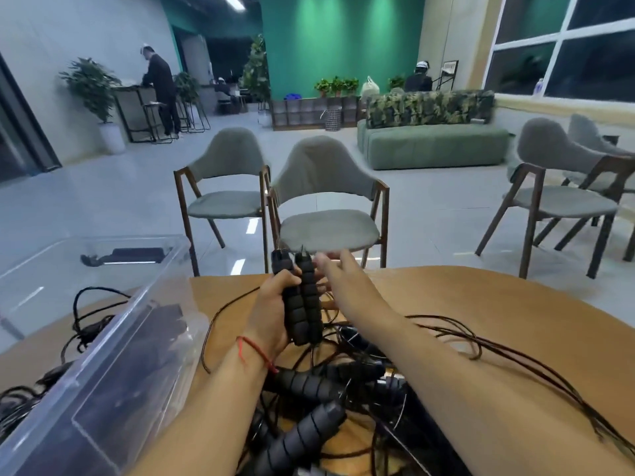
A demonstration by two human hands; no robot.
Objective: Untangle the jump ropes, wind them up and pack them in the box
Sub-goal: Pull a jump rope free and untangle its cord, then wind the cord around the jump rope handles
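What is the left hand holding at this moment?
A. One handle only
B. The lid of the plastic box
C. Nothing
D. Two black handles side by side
D: the left hand is closed around two black handles held upright side by side, while the right hand reaches toward their tops.

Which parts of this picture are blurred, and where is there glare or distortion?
Head view: the right hand is smeared by motion at its fingertips; the left hand and the handles it holds are sharper. Ceiling lights glare on the floor. The wide lens bends the table edge.
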